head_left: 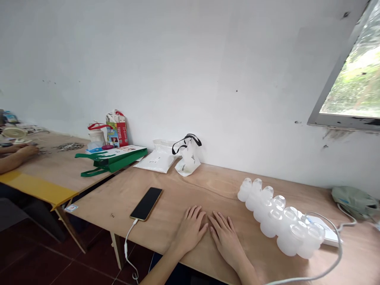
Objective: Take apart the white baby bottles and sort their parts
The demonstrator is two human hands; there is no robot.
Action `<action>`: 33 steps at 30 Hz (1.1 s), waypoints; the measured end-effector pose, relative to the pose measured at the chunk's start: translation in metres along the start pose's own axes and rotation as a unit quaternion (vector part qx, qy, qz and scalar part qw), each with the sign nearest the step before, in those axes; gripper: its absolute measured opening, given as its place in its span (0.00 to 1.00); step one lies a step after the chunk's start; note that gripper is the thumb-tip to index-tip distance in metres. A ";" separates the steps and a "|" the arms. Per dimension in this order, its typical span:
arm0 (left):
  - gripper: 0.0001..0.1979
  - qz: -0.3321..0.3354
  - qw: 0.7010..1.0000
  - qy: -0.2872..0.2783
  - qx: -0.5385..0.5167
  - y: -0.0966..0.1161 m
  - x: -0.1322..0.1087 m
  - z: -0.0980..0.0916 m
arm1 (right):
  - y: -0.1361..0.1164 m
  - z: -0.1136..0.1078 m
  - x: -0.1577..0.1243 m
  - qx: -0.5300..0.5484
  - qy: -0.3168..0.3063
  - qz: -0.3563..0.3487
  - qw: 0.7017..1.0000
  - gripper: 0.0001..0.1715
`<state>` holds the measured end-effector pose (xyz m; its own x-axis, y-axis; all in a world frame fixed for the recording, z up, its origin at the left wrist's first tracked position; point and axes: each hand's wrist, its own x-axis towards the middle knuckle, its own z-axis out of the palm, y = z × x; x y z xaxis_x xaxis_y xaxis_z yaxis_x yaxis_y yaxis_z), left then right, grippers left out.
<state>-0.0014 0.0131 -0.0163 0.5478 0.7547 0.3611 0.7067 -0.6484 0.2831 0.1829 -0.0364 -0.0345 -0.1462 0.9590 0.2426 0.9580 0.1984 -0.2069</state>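
My left hand (192, 229) lies palm down on the wooden table (208, 190), fingers stretched out and holding nothing. Beside it my right hand (225, 236) rests flat as well, its fingers spread and nothing in them. The two thumbs are close together. To the left of my left hand lies a phone (146, 203) with a dark screen and a white cable (126, 245) plugged into its lower end. Right of my right hand stand several frosted, translucent plastic bottles or cups (276, 217) with clear domed tops, packed in rows.
By the wall are a white plastic package (157, 160) and a white bag (188, 160) with black handles. A green bag (118, 158) lies at left. A power strip (329, 233) and a grey-green cloth item (353, 202) are at right. Another person's hands (25, 152) are at far left.
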 end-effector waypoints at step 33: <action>0.17 0.009 1.000 0.016 0.009 -0.003 0.000 0.004 | -0.010 -0.016 0.002 0.003 -0.037 0.008 0.999 0.28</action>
<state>-0.0017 0.0152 -0.0210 0.5457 0.7398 0.3935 0.7051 -0.6592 0.2614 0.1771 -0.0396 -0.0171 -0.1488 0.9744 0.1685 0.9588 0.1839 -0.2167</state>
